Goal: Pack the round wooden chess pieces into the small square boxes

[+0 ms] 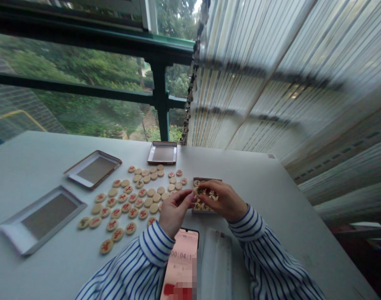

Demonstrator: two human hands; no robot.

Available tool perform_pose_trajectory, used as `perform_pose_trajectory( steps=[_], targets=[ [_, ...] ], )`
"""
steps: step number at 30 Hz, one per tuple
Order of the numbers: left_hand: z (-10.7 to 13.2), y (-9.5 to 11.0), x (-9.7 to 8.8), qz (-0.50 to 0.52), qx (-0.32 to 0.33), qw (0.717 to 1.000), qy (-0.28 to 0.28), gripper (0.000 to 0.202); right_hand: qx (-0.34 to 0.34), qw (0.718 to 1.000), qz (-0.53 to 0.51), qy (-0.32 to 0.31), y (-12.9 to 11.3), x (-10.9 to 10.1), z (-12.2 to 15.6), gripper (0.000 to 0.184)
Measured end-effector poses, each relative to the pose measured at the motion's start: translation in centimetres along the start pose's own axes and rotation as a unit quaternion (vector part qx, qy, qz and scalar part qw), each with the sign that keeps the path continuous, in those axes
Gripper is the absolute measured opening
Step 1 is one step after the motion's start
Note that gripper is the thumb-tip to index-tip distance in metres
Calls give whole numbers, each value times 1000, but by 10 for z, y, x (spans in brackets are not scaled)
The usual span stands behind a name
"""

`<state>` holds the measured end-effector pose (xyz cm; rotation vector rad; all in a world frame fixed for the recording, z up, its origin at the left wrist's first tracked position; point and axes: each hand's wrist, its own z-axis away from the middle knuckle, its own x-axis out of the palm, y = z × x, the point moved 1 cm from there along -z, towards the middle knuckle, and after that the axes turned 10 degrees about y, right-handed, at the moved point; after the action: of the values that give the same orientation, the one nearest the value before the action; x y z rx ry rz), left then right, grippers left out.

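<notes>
Several round wooden chess discs (132,199) with red or black characters lie spread on the white table (46,158). A small box (200,183) partly filled with discs sits just right of them. My right hand (223,200) hovers over the box, fingers pinched on one disc (198,191) at its left side. My left hand (173,212) is beside it, fingers curled toward the same disc, touching or nearly touching it. Both sleeves are blue-and-white striped.
Three shallow empty trays or lids lie on the table: one at front left (40,218), one behind it (93,168), one at the back centre (163,152). A phone (182,258) showing a timer lies by my left wrist. Window and striped curtain stand behind.
</notes>
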<state>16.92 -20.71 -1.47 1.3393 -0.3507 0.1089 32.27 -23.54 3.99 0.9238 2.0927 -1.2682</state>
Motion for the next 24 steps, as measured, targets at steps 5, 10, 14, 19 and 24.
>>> perform_pose_trajectory(
  steps=[5, 10, 14, 19, 24],
  targets=[
    [2, 1, -4, -170, 182, 968, 13, 21, 38, 998, 40, 21, 17, -11, -2, 25],
    [2, 4, -6, -334, 389, 858, -24, 21, 73, 994, 75, 38, 31, -16, -3, 23],
    [1, 0, -6, -421, 449, 785, -60, 24, 94, 989, 112, 30, 39, -13, -2, 24],
    [2, -2, -6, -488, 460, 738, -71, 26, 100, 983, 153, 18, 46, -8, -1, 24],
    [4, -2, -6, -516, 452, 724, -75, 30, 109, 974, 197, -7, 47, -5, 0, 24]
  ],
)
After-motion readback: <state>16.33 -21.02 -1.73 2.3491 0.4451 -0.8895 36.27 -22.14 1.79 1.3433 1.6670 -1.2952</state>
